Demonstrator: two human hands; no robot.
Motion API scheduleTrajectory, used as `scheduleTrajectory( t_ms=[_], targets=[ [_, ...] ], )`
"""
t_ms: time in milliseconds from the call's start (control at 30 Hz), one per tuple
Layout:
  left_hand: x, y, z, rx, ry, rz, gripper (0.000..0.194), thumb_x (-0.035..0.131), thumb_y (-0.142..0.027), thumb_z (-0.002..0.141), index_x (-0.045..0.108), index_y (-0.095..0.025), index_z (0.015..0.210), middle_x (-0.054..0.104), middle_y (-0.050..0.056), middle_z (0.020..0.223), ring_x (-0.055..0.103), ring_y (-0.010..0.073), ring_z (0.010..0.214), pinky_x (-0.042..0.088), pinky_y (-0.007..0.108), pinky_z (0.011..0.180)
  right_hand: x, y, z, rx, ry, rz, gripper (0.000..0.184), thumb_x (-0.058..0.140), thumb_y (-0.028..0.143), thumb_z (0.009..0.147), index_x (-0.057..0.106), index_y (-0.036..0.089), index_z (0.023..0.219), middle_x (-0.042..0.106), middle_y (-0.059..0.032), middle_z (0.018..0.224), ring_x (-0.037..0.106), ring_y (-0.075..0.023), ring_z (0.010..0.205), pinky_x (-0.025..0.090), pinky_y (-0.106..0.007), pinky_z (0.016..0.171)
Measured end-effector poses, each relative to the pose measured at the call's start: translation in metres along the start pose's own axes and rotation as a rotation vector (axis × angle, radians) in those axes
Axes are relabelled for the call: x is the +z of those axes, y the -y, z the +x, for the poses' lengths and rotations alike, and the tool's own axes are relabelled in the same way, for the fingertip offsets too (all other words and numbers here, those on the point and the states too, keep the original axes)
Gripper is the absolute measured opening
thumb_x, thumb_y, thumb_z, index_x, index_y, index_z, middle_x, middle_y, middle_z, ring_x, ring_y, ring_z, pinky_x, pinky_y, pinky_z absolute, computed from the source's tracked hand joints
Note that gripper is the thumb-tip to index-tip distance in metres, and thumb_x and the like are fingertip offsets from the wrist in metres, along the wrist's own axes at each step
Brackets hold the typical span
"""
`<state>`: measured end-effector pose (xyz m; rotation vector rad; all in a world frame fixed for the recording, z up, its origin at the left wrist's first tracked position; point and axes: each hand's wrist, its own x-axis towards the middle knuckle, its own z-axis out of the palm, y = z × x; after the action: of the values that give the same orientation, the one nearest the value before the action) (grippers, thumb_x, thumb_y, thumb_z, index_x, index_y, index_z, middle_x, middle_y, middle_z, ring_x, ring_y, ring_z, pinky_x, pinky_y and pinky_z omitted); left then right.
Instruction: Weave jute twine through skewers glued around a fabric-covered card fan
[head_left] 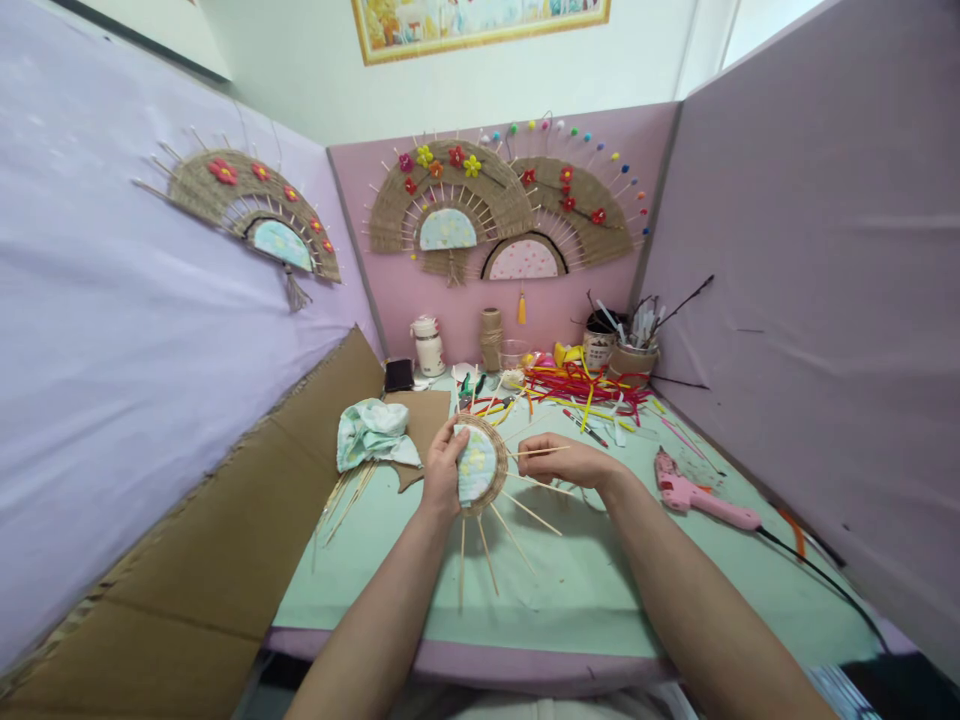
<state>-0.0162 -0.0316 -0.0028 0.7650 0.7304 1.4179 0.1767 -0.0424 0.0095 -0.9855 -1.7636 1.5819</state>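
My left hand grips a half-round fan piece, its thumb on the pale floral cloth and its fingers behind. A band of woven brown twine runs around the curved edge, and thin wooden sticks spread out from it like rays. On the right side of the piece, my right hand is closed among the sticks, with one stick crossing in front of its fingers. What those fingers pinch is too small to make out. Below this hand, a thin strand seems to hang over the table.
A pink glue gun with a black cord lies at right. Red and yellow pipe cleaners, pliers and a twine spool sit at the back. Crumpled cloth and cardboard lie left. Finished fans hang on the partition.
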Motion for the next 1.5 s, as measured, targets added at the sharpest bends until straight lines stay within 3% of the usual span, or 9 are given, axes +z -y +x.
scheduleTrajectory(
  t_ms=[133, 300, 533, 700, 900, 1033, 1233, 1367, 1500],
  targets=[
    [0.000, -0.001, 0.000, -0.021, 0.014, 0.011, 0.053, 0.076, -0.027, 0.060, 0.057, -0.019, 0.109, 0.067, 0.000, 0.080, 0.062, 0.0118, 0.063, 0.049, 0.023, 0.062, 0.000, -0.004, 0.001, -0.074, 0.035, -0.014, 0.017, 0.067, 0.034, 0.074, 0.064, 0.017, 0.076, 0.061, 0.0008, 0.072, 0.054, -0.0119, 0.067, 0.042, -0.025, 0.065],
    [0.001, 0.001, -0.002, -0.007, 0.013, 0.018, 0.051, 0.077, -0.027, 0.059, 0.057, -0.020, 0.105, 0.066, 0.000, 0.084, 0.063, 0.0133, 0.069, 0.049, 0.025, 0.067, 0.001, -0.007, 0.008, -0.266, -0.051, 0.159, 0.039, 0.073, 0.030, 0.072, 0.060, 0.019, 0.106, 0.063, -0.0074, 0.108, 0.057, -0.0187, 0.102, 0.043, -0.033, 0.089],
    [0.000, 0.004, -0.002, -0.017, 0.003, 0.025, 0.049, 0.076, -0.027, 0.060, 0.056, -0.020, 0.105, 0.066, 0.000, 0.085, 0.063, 0.0131, 0.069, 0.049, 0.025, 0.066, 0.014, -0.019, 0.025, -0.312, -0.168, 0.323, 0.046, 0.076, 0.025, 0.067, 0.055, 0.021, 0.108, 0.063, -0.0043, 0.103, 0.060, -0.0167, 0.092, 0.046, -0.031, 0.081],
    [-0.002, 0.005, 0.003, -0.044, -0.037, -0.015, 0.047, 0.073, -0.024, 0.061, 0.055, -0.019, 0.103, 0.067, 0.000, 0.080, 0.063, 0.0134, 0.069, 0.050, 0.025, 0.067, 0.030, -0.023, 0.031, -0.265, -0.216, 0.383, 0.041, 0.073, 0.022, 0.066, 0.056, 0.022, 0.103, 0.063, 0.0000, 0.084, 0.060, -0.0133, 0.073, 0.046, -0.027, 0.068],
    [-0.001, 0.007, 0.004, -0.035, -0.106, -0.047, 0.038, 0.070, -0.021, 0.063, 0.055, -0.018, 0.099, 0.066, -0.001, 0.074, 0.063, 0.0126, 0.063, 0.050, 0.024, 0.062, 0.035, -0.028, 0.037, -0.221, -0.377, 0.323, 0.017, 0.063, 0.026, 0.072, 0.063, 0.021, 0.087, 0.051, 0.0057, 0.059, 0.033, -0.0051, 0.044, 0.025, -0.019, 0.042],
    [0.002, 0.010, 0.002, -0.106, -0.108, -0.082, 0.032, 0.071, -0.020, 0.065, 0.056, -0.017, 0.093, 0.067, 0.000, 0.071, 0.063, 0.0127, 0.061, 0.050, 0.024, 0.061, 0.036, -0.027, 0.038, -0.219, -0.426, 0.260, 0.022, 0.064, 0.033, 0.072, 0.065, 0.020, 0.090, 0.053, 0.0048, 0.058, 0.031, -0.0060, 0.044, 0.023, -0.020, 0.042],
    [0.003, 0.011, 0.000, -0.427, -0.030, -0.158, 0.016, 0.066, -0.020, 0.072, 0.061, -0.009, 0.083, 0.067, 0.006, 0.064, 0.063, 0.0148, 0.055, 0.052, 0.026, 0.059, 0.041, -0.022, 0.035, -0.201, -0.434, 0.257, 0.026, 0.066, 0.037, 0.071, 0.066, 0.021, 0.091, 0.060, 0.0018, 0.068, 0.043, -0.0082, 0.052, 0.032, -0.021, 0.049],
    [0.003, 0.008, -0.001, -0.355, 0.012, -0.150, 0.023, 0.068, -0.016, 0.068, 0.061, -0.011, 0.090, 0.068, 0.006, 0.067, 0.067, 0.0181, 0.062, 0.054, 0.030, 0.067, 0.039, -0.019, 0.033, -0.248, -0.402, 0.240, 0.023, 0.066, 0.037, 0.072, 0.068, 0.020, 0.087, 0.065, -0.0014, 0.076, 0.055, -0.0138, 0.065, 0.041, -0.026, 0.059],
    [0.001, 0.002, 0.000, -0.221, -0.034, -0.091, 0.033, 0.074, -0.016, 0.062, 0.059, -0.014, 0.091, 0.069, 0.004, 0.070, 0.067, 0.0181, 0.062, 0.054, 0.032, 0.067, 0.032, -0.018, 0.031, -0.302, -0.465, 0.134, 0.019, 0.066, 0.038, 0.072, 0.069, 0.019, 0.078, 0.065, -0.0024, 0.077, 0.056, -0.0157, 0.069, 0.042, -0.027, 0.062]
  ],
)
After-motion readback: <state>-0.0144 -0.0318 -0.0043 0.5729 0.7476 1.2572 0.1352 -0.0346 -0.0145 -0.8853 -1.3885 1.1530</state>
